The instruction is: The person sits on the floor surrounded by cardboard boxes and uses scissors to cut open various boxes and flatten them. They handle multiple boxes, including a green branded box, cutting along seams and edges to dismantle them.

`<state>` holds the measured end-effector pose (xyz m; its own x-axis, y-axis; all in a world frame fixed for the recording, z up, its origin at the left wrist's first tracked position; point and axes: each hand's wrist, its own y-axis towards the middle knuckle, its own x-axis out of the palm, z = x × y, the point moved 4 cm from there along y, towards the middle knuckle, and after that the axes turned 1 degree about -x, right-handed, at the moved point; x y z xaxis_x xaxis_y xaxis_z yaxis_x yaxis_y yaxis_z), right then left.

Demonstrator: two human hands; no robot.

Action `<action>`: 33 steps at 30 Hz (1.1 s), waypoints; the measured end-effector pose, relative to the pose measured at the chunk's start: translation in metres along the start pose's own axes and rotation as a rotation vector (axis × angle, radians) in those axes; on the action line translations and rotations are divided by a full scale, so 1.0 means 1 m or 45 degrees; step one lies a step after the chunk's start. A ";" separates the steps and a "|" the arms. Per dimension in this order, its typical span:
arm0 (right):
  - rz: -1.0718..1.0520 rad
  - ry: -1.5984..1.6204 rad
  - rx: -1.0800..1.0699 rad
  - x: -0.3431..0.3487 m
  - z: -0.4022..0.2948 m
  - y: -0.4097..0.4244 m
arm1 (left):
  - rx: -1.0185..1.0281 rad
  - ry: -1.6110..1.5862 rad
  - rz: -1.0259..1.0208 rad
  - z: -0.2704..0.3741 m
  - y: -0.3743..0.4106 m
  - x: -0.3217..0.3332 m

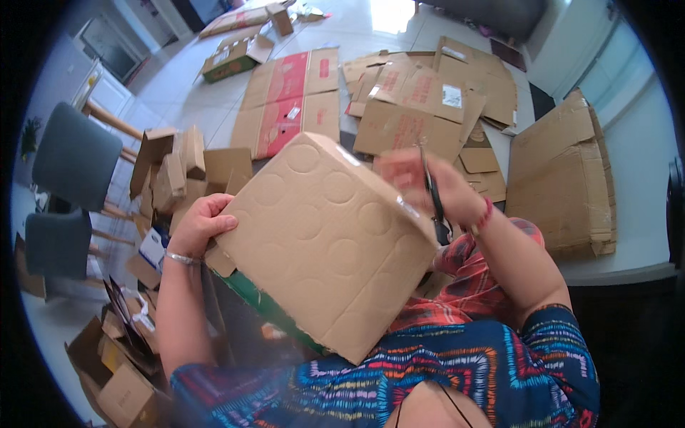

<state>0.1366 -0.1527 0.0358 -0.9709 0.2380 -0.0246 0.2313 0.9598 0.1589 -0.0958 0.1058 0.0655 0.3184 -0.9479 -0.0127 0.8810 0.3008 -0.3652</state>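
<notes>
A brown cardboard box (307, 230) is tilted in front of my body, with round embossed marks on the face turned towards me. Green printed card shows along its torn lower-left edge. My left hand (206, 222) grips the box at its left corner, thumb on the face. Beyond the right side, which carries strips of clear tape (408, 206), my right hand (428, 184) is blurred by motion. It holds a black-handled cutting tool (434, 198), apparently scissors, whose blades point away from me. Whether the blades touch the box cannot be made out.
Flattened cardboard sheets (412, 107) lie stacked on the tiled floor ahead, beside a red-printed one (286, 101). A large folded carton (559, 182) leans on the right wall. Small boxes (171, 174) and grey chairs (77, 155) stand left; an open carton (126, 396) is lower left.
</notes>
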 end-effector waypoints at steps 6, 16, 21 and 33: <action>0.224 0.483 0.418 -0.044 0.001 0.052 | 0.207 -0.031 -0.148 0.039 0.019 0.027; 0.346 -0.194 0.414 -0.075 0.013 0.032 | -0.033 0.363 -0.138 0.035 0.049 0.052; 0.610 -1.016 0.500 -0.073 0.011 0.008 | -0.384 0.437 -0.016 0.021 0.048 0.051; 0.802 -0.460 0.292 -0.096 0.008 0.000 | 0.157 -0.861 0.088 -0.022 0.047 0.089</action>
<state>0.2300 -0.1739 0.0300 -0.5803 0.7469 -0.3248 0.7801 0.6242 0.0417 -0.0332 0.0331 0.0269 0.4882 -0.6643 0.5660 0.8715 0.4060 -0.2752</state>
